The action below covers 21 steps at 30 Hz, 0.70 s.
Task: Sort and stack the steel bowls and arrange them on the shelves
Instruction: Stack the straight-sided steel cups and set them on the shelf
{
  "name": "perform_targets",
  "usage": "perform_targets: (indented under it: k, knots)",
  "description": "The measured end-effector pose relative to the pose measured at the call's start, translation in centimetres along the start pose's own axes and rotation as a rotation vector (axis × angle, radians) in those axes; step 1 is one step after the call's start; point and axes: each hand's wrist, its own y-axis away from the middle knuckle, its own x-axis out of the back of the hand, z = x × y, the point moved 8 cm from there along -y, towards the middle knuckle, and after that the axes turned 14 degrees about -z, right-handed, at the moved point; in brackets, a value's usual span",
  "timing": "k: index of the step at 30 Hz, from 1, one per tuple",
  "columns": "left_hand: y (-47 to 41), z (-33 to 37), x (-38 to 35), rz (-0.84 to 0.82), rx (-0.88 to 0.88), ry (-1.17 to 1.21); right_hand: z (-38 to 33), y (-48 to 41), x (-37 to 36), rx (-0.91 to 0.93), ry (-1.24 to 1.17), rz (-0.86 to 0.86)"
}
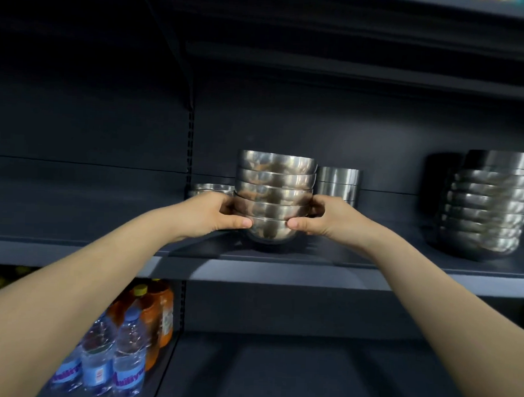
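A stack of several steel bowls (274, 196) stands on the dark shelf (357, 264), near its front edge. My left hand (215, 212) grips the lower bowls from the left side. My right hand (323, 220) grips them from the right, thumb on the bottom bowl. A taller stack of steel bowls (488, 208) stands at the right of the same shelf. Behind the held stack are straight-sided steel cups (338, 183) and, at the left, a low pile of small steel bowls (213, 188).
A slotted upright post (189, 153) divides the shelving. Below left, water bottles (112, 363) and orange drink bottles (156, 310) stand on a lower shelf. The lower shelf (277, 376) under the bowls is dark. Another shelf (351, 61) hangs overhead.
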Motion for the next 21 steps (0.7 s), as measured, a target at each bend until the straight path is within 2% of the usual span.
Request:
perform_targets:
  k: [5,10,21]
  knots:
    - [-3.8,0.8,-1.4,-0.004,0.013,0.027,3.2,-1.1,2.6,-0.009,0.004,-0.025]
    - [-6.7,-0.3,-2.1,0.030,0.105,-0.010,5.6,-2.5,4.2,-0.025,0.035,-0.056]
    - [-8.7,-1.1,-2.9,0.110,0.183,0.007,8.2,-3.6,4.6,-0.008,-0.002,-0.096]
